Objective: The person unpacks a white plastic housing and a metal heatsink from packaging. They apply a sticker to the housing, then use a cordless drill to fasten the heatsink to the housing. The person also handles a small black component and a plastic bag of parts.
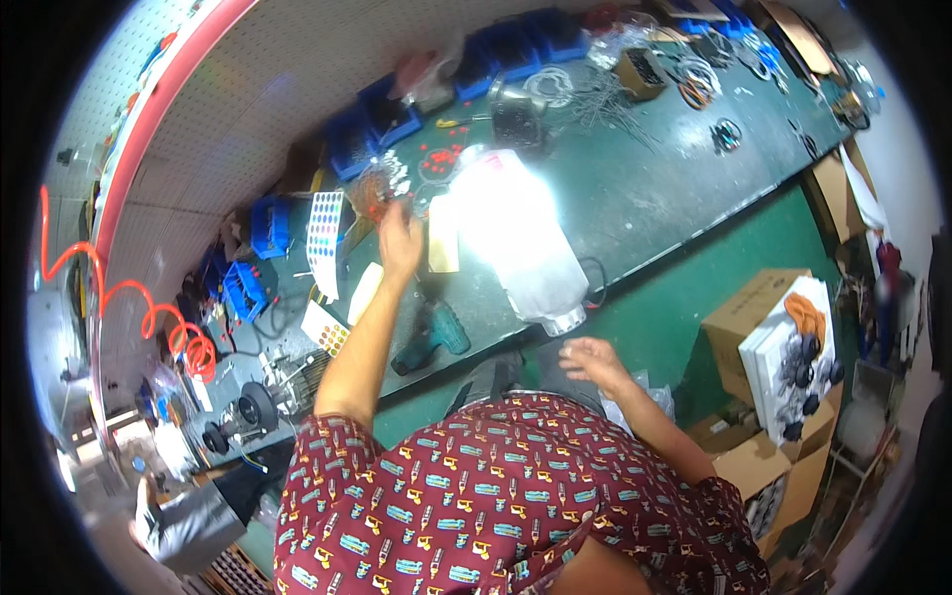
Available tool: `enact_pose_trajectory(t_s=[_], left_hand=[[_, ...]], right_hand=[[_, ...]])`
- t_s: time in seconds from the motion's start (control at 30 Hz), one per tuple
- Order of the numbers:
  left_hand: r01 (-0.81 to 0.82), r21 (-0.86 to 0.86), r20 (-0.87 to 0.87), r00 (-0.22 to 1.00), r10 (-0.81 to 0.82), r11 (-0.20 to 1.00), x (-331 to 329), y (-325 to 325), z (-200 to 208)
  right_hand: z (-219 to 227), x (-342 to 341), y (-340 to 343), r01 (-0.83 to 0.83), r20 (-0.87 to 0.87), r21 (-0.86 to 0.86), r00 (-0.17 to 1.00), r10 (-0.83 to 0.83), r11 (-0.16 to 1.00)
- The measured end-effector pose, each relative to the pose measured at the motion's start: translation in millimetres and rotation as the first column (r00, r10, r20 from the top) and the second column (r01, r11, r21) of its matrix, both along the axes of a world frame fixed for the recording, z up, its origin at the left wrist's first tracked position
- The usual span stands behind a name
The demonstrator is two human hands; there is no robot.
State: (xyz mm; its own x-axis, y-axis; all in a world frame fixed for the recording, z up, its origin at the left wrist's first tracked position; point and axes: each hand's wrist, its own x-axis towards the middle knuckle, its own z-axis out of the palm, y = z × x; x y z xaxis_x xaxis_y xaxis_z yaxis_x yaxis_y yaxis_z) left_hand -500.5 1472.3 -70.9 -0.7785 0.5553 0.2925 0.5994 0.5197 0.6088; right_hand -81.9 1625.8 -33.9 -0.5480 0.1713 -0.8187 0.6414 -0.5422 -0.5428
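Note:
A silver-grey metal housing [543, 278] lies on the green bench, its middle washed out by bright glare. My left hand [400, 241] reaches across the bench to a clear bag of small reddish-brown parts [371, 190]. Its fingers are drawn together at the bag, and their tips are hard to make out. My right hand [593, 363] hovers in front of the bench edge, close to the round end of the housing, with loosely bent fingers apart and nothing in them. A teal cordless drill [436, 332] lies between my left forearm and the housing.
Sticker sheets [324, 238] and a yellowish card [443, 238] lie around my left arm. Blue bins [387, 109] line the back. Cables [697, 81] lie far right. Cardboard boxes [746, 327] stand right of the bench. A coiled red air hose [149, 315] hangs at left.

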Motion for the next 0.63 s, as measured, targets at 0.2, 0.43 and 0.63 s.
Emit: enact_pose_trajectory(t_s=[0.2, 0.43, 0.63], left_hand=[[-0.055, -0.602, 0.29, 0.914, 0.282, 0.796, 166, -126, -39], [0.022, -0.526, 0.355, 0.914, 0.196, 0.85, 176, -131, -35], [0.103, -0.562, 0.356, 0.926, 0.128, 0.821, 164, -153, -62]], right_hand=[[-5, -41, -25, -0.303, -0.353, 0.112, 0.878, 0.323, 0.946], [-6, -182, -65, -0.206, -0.337, 0.308, 0.89, 0.309, 0.929], [-73, -277, -90, -0.123, -0.261, 0.671, 0.884, 0.388, 0.731]])
